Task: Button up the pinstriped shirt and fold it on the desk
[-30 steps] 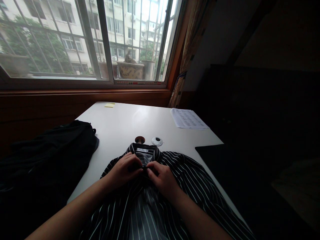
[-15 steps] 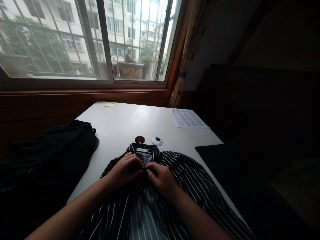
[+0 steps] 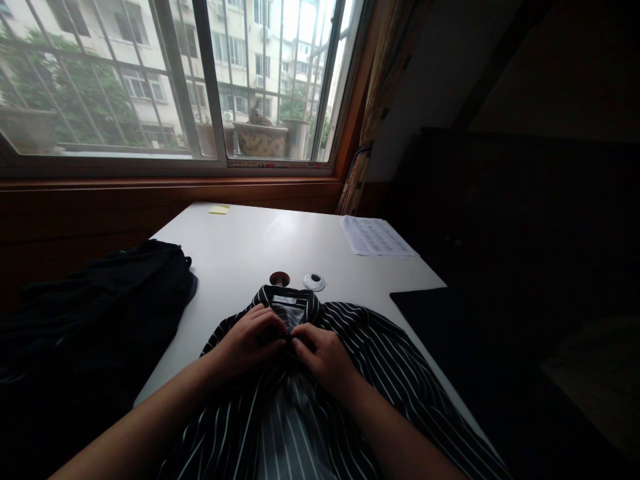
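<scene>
A black shirt with white stripes [image 3: 400, 353] lies face up on the white table [image 3: 240, 247], its collar pointing away from me. Just below the collar, my left hand [image 3: 255, 337] pinches the left front edge of the shirt. My right hand [image 3: 320, 353] pinches the opposite front edge, and the fingertips of both hands nearly meet. Whatever small part sits between the fingertips is too dark to make out. Below my hands the shirt front hangs apart, showing the greyish inside of the back. A pale label [image 3: 283, 300] shows inside the collar.
Dark cloth or a bag [image 3: 100, 300] covers the left side of the table. Past the collar are a round hole [image 3: 279, 279] and a white ring cap [image 3: 314, 282]. Printed papers [image 3: 377, 237], a yellow note [image 3: 219, 209] and a dark mat [image 3: 425, 313] lie around.
</scene>
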Action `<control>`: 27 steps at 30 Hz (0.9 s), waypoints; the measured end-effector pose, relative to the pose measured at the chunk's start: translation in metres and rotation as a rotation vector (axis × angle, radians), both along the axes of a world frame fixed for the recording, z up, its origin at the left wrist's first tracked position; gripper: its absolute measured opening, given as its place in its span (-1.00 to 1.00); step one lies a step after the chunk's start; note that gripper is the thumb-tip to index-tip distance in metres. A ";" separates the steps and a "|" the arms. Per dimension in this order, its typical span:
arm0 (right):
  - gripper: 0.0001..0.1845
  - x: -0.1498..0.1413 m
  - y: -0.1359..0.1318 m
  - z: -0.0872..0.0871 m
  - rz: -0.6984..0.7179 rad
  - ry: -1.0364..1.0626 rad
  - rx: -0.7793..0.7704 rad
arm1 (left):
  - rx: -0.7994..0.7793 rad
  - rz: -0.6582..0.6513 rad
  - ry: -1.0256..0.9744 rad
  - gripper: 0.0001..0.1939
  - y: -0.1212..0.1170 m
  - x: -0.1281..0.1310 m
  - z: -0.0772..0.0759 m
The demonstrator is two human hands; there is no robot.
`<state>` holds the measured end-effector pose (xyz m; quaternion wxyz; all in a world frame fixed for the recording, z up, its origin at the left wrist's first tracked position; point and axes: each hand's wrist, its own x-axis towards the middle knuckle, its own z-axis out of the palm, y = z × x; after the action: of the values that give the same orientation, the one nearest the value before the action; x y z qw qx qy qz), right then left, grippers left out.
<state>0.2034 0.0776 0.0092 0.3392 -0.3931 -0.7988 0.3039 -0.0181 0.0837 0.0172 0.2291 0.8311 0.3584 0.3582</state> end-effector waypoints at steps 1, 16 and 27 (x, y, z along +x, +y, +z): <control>-0.88 0.000 0.000 0.000 -0.002 -0.001 0.000 | 0.000 -0.002 0.000 -0.91 0.000 0.000 0.000; -0.91 -0.001 0.000 -0.001 -0.028 -0.003 -0.009 | -0.011 -0.013 -0.009 -0.90 -0.001 0.000 0.001; -0.94 -0.001 0.000 -0.001 -0.084 0.016 -0.030 | 0.017 0.021 -0.010 -0.91 -0.001 0.001 -0.002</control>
<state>0.2021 0.0781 0.0079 0.3521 -0.4288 -0.7742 0.3046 -0.0171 0.0830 0.0156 0.2199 0.8276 0.3628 0.3676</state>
